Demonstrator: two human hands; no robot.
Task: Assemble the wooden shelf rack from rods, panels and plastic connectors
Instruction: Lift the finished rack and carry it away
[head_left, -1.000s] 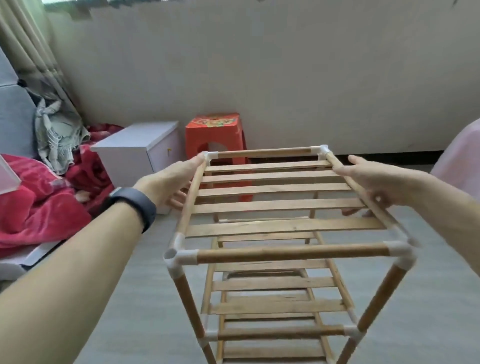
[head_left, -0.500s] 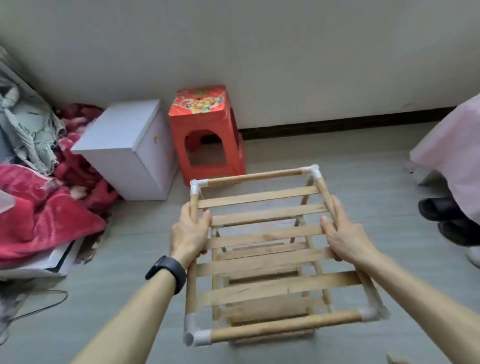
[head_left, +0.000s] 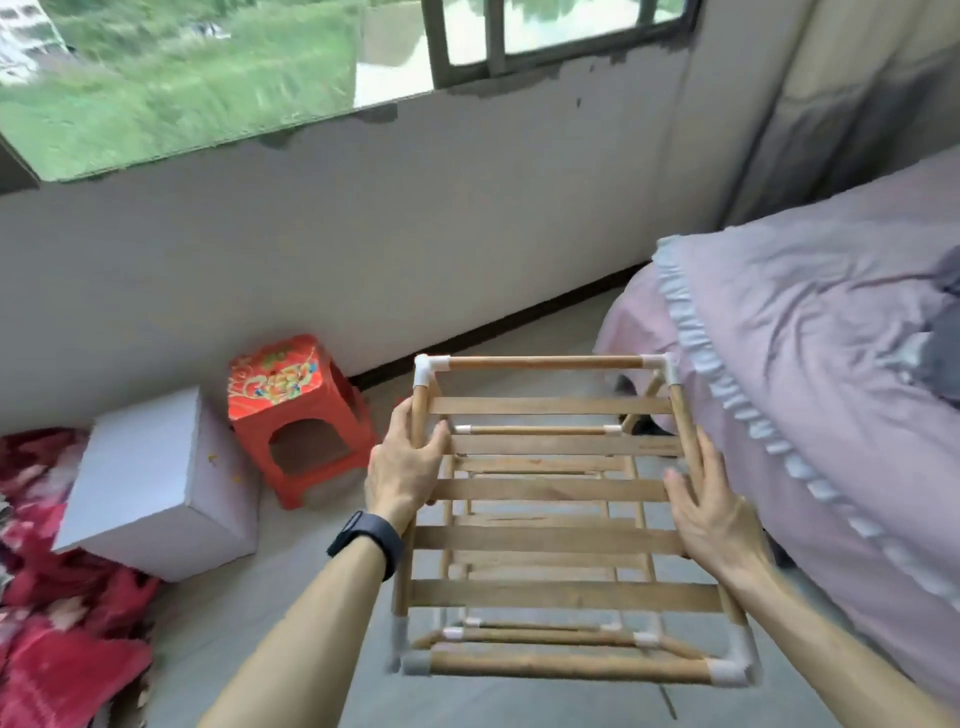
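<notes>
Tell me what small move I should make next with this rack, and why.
Probably settle the rack squarely on the floor between the red stool and the bed. Your left hand and right hand grip its top side rods, the top corner connectors look seated, and it is close to the bed.

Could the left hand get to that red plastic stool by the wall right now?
Probably, but not freely: the left hand grips a side rod of the wooden slatted rack. Nothing stands between it and the red plastic stool, which sits lower, on the floor.
</notes>
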